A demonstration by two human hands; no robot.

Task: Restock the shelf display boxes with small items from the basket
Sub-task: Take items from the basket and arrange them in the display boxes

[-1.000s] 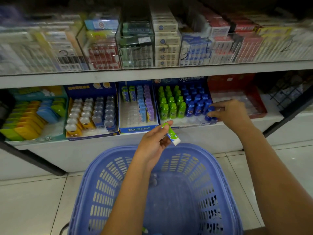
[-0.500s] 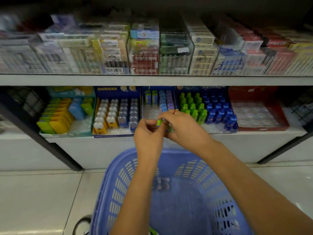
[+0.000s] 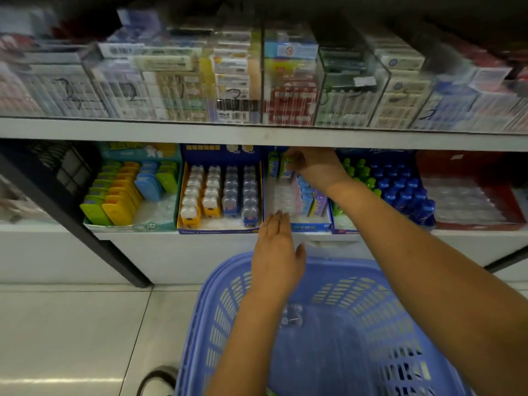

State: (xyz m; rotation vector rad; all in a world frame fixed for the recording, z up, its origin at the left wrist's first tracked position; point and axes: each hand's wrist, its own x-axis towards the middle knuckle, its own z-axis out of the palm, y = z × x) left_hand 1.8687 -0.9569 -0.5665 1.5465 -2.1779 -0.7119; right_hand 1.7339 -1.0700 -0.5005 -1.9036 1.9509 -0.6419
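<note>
Your right hand (image 3: 315, 167) pinches a small green-labelled packet (image 3: 285, 166) at the back of the blue display box (image 3: 310, 226). Your left hand (image 3: 275, 252) hovers open and empty at the box's front edge, above the basket (image 3: 357, 324). The packet looks light, stiff and slick: grip its narrow sides.

We see bare slots at the front of the middle box (image 3: 297, 207); the upper shelf (image 3: 257, 135) overhangs its back rows.
</note>
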